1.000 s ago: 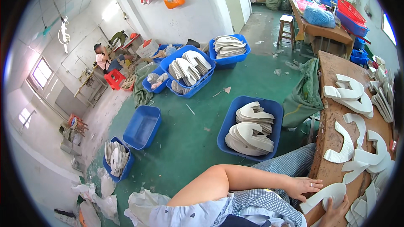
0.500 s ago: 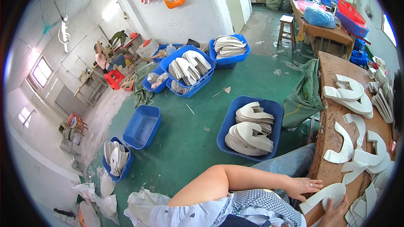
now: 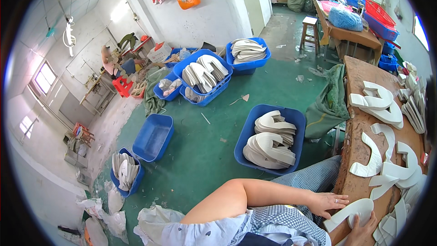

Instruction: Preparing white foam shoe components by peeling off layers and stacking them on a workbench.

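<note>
At the lower right, on the worn brown workbench point(image 3: 364, 75), lies a white U-shaped flat piece point(image 3: 339, 216). My right hand point(image 3: 363, 232) grips its rounded end, fingers curled at the edge and thumb over it. My left hand point(image 3: 327, 202), with a ring on one finger, rests palm down by the bench edge. Its fingers are stretched out and apart, close to the piece's straight end; whether they touch it I cannot tell. Farther up the bench lie more white curved pieces point(image 3: 369, 157), some overlapping. Thin white strips point(image 3: 390, 225) are heaped beyond my right hand.
A blue basin point(image 3: 241, 148) with stacked white pieces stands on the green floor left of the bench. More blue basins point(image 3: 175, 66) stand farther back, and an unfilled one point(image 3: 154, 139) is at the left. A green sack point(image 3: 321, 114) leans against the bench. Another person point(image 3: 109, 61) sits far left.
My hands and the white piece stay in practically the same place. Far off at the left, the seated person's raised arm has come down.
</note>
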### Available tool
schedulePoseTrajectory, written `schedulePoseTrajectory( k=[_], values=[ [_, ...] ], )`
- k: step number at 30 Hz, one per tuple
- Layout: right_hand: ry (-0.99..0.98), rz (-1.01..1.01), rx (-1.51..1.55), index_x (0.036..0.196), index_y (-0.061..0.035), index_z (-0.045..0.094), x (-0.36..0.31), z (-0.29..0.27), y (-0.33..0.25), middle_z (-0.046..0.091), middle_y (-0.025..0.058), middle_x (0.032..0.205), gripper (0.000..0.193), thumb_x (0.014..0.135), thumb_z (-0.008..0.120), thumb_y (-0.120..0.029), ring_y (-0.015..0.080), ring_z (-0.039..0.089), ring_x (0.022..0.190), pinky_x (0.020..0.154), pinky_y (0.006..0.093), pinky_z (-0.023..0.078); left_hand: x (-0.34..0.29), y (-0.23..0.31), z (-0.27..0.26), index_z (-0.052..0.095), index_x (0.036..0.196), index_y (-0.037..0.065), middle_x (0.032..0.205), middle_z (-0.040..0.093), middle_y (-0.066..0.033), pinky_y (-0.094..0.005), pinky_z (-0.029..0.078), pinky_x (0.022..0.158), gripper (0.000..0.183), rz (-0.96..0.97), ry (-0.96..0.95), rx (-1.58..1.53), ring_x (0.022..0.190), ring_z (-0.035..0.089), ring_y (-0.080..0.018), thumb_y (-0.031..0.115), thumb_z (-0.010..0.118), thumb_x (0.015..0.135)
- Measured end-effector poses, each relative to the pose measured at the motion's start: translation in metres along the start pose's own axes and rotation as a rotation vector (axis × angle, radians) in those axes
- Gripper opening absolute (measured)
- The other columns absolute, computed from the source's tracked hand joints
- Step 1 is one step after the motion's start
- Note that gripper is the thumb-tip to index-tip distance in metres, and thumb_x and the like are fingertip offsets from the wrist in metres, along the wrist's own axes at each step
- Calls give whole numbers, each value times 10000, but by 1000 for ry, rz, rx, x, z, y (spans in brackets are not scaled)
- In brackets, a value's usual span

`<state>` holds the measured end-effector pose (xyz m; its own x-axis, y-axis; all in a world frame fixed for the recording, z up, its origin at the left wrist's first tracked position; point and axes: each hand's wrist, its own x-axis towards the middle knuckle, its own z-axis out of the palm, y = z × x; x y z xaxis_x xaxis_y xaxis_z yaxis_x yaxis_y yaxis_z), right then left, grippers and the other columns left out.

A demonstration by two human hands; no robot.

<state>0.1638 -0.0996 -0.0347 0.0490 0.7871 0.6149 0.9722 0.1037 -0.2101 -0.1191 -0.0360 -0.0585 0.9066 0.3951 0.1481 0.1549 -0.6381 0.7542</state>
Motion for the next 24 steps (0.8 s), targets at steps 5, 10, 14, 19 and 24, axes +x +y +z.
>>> schedulePoseTrajectory(
  k=[5, 10, 14, 19, 24],
  values=[
    [9, -22, -2, 1104, -15, 689, 0, 1, 1, 665, 160, 1022, 714, 662, 885, -539, 357, 633, 957, 856, 454, 522, 1, -2, 2, 287, 1516, -18, 1628, 204, -198, -503, 224, 1197, 858, 5, 7, 2, 1537, 73, -342, 237, 736, 831],
    [-2, -24, -18, 1115, -15, 683, 2, -3, -4, 664, 161, 1035, 701, 683, 873, -534, 358, 629, 965, 860, 457, 519, 0, 1, -1, 283, 1519, -16, 1626, 207, -199, -503, 224, 1197, 861, -5, -1, -7, 1537, 73, -341, 226, 739, 830],
    [-21, -21, -24, 1124, -11, 676, 1, -3, -2, 661, 166, 1047, 704, 690, 870, -530, 362, 620, 987, 874, 461, 513, 0, 2, -2, 280, 1521, -15, 1626, 209, -200, -502, 222, 1199, 862, -4, -3, -11, 1537, 71, -341, 224, 738, 831],
    [-27, -13, -23, 1125, -7, 674, 0, -2, 0, 659, 169, 1052, 704, 693, 868, -529, 365, 616, 994, 881, 463, 510, 0, 0, 0, 292, 1513, -15, 1624, 213, -200, -504, 227, 1196, 850, 3, 6, -4, 1536, 76, -344, 225, 736, 829],
    [-21, -3, 8, 1127, -11, 675, 0, -1, 0, 658, 169, 1053, 702, 699, 861, -536, 365, 617, 992, 882, 463, 509, 1, -1, 1, 299, 1509, -10, 1623, 214, -199, -515, 237, 1188, 842, 0, 5, -2, 1533, 89, -350, 230, 734, 829]
  ],
)
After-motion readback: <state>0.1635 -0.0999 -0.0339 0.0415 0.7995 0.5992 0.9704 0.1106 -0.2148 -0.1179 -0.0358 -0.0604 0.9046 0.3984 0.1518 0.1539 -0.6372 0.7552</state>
